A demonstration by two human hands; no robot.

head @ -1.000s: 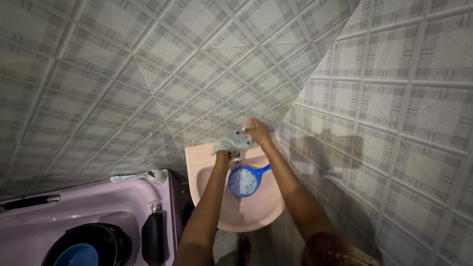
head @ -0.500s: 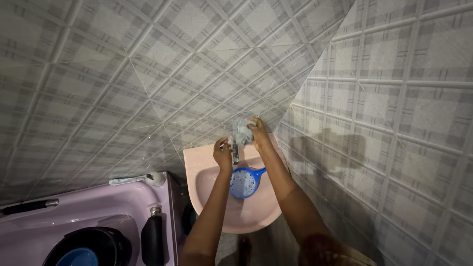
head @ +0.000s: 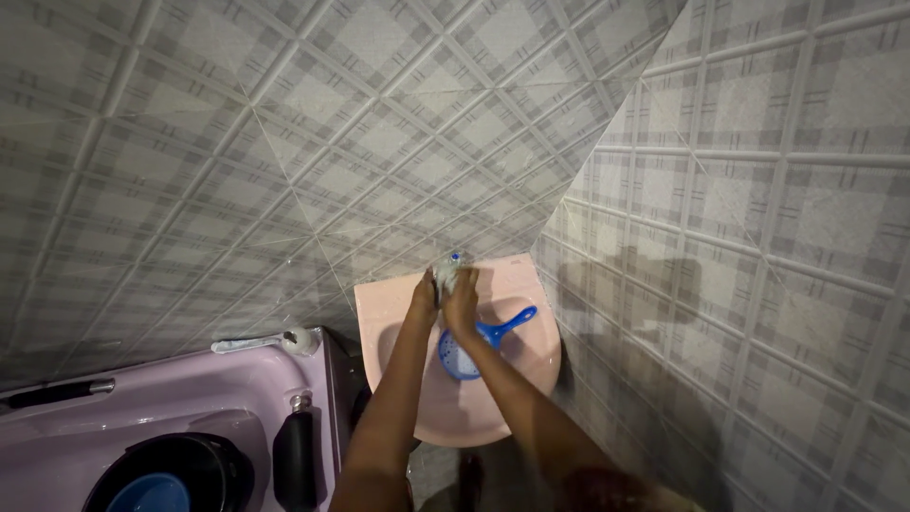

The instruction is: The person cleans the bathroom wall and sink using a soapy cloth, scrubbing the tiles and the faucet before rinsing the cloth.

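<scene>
Grey tiled corner with a pink washbasin (head: 531,379) at lower centre.
Both hands meet above the basin's back edge: left hand (head: 424,298) and right hand (head: 462,305) clasp a pale cloth (head: 445,273) between them; a blue scoop (head: 479,343) lies just below.

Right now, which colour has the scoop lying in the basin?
Blue scoop, inside the pink basin; the head view shows it.

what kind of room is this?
Most likely a small bathroom or wash area: grey tiled walls meet in a corner over a pink basin with a blue scoop in it, and a lilac washing machine stands beside.
</scene>
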